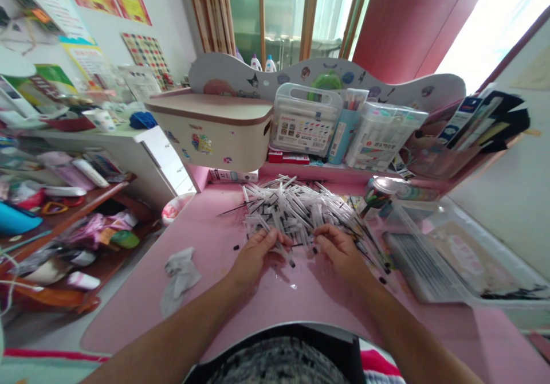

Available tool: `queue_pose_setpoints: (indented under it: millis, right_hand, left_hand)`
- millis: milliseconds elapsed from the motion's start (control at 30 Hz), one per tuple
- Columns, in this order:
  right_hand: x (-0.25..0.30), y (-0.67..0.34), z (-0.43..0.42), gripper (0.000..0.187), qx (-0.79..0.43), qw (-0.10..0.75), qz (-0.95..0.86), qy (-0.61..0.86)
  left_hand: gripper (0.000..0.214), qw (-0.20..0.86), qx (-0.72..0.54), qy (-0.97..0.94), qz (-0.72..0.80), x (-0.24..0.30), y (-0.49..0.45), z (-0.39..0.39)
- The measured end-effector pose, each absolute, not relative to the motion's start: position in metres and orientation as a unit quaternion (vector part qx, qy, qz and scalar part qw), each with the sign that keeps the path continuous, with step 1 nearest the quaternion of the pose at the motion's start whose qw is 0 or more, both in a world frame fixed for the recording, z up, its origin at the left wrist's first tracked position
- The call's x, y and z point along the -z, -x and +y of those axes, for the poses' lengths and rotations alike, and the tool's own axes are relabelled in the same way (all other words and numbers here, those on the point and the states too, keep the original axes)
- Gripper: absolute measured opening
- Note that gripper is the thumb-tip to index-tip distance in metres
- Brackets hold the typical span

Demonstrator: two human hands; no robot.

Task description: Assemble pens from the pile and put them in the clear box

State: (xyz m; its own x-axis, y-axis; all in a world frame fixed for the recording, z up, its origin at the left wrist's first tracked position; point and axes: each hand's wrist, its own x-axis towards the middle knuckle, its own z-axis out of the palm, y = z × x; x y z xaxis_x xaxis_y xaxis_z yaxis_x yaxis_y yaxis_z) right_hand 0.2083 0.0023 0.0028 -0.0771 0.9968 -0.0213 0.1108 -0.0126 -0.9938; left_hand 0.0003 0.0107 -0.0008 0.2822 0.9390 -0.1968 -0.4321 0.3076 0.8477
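Observation:
My left hand (260, 248) is closed around a clear pen barrel (285, 253), which slants down toward me and ends in a black tip. My right hand (339, 250) is closed in a pinch at the near side of the pile, with a small dark piece by its fingertips. What those fingers hold, if anything, I cannot make out. Just beyond both hands lies a heap of clear and white pen parts (296, 200), mixed with thin black refills. A small black cap (236, 247) sits on the pink table (206, 223) left of my left hand.
On the right stand an open clear plastic bin (494, 298) and a grey-lidded box of thin rods (423, 266). A metal-topped can (378, 192) is behind them. A crumpled white tissue (183, 272) lies at left. A beige storage box (215, 134) and marker cases (305, 123) line the shelf.

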Motion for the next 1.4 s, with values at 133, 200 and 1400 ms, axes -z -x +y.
queue_pose_setpoints:
  millis: [133,200,1400]
  right_hand:
    - [-0.015,-0.224,0.010,0.025,-0.391,0.528,-0.518,0.548]
    - [-0.019,-0.233,0.013,0.024,-0.349,0.548,-0.513,0.562]
    - [-0.015,-0.282,-0.038,0.016,-0.196,0.025,-0.740,0.643]
  left_hand:
    - [0.032,0.715,-0.502,-0.330,0.357,-0.003,0.006,0.013]
    - [0.028,0.710,-0.514,-0.326,0.355,-0.005,0.008,0.014]
    - [0.022,0.681,-0.461,-0.404,0.400,-0.002,0.006,0.016]
